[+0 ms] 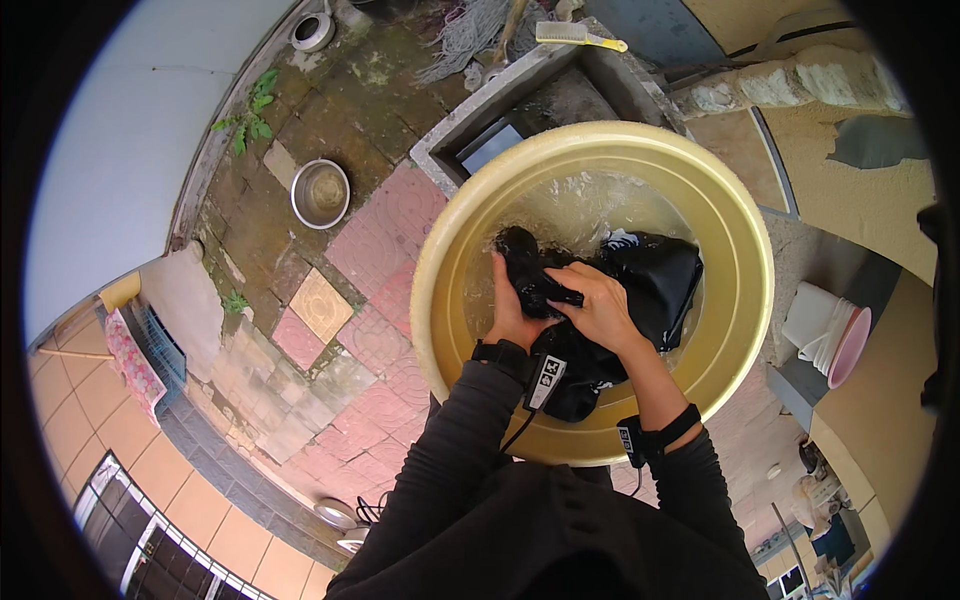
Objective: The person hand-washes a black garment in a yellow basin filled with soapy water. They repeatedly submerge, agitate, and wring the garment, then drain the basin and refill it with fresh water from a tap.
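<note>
A large yellow plastic basin (739,352) stands before me, part filled with cloudy water (589,202). Wet black cloth (652,281) lies in it, some bulging above the surface and some reaching toward the near wall. My left hand (517,311) supports a bunched part of this cloth, thumb up along its left side. From the right, my right hand (596,300) pinches a fold of the same bunch between thumb and fingers. Both wrists wear black straps with small tagged devices. The fingertips of my left hand are partly hidden under the cloth.
Behind the basin is a concrete trough (442,142) holding water, with a yellow-handled brush (581,34) on its rim. A metal bowl (321,193) sits on the paving at left. Stacked buckets (829,334) stand at right. A grey mop head (469,34) lies beyond.
</note>
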A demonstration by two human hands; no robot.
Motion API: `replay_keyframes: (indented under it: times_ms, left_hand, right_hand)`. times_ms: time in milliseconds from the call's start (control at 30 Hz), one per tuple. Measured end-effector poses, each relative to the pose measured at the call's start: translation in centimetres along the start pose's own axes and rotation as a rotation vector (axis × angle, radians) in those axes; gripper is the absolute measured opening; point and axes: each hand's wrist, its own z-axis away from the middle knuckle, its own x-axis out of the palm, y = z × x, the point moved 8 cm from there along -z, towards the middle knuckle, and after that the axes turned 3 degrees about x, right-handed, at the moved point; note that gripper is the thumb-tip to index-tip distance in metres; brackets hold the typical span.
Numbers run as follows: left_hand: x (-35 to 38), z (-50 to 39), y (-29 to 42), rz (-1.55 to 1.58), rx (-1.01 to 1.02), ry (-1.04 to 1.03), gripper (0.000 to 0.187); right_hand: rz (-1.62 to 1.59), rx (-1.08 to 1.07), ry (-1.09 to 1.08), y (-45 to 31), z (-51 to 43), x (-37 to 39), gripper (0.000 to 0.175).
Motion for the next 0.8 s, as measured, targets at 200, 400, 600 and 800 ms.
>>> replay_keyframes:
  times_ms: [200, 400, 600, 800]
  left_hand:
    - [2.5, 1.5, -2.6, 0.003, 0.003, -0.104, 0.048]
    - [3.1, 2.8, -3.6, -0.179, 0.031, 0.0, 0.033]
    - [4.0, 4.7, -2.0, -0.281, 0.14, -0.008, 0.02]
    - [5.0, 6.8, 1.9, -0.471, 0.335, -0.048, 0.029]
  right_hand:
    - [-0.05, 0.011, 0.116, -3.3, 2.6, -3.1, 0.037]
    - [0.079, 0.237, 0.315, -2.0, 3.9, -4.0, 0.041]
    - [0.053, 0.549, 0.351, 3.2, 3.6, -4.0, 0.041]
    - [0.295, 0.726, 0.195, 7.5, 0.7, -6.5, 0.047]
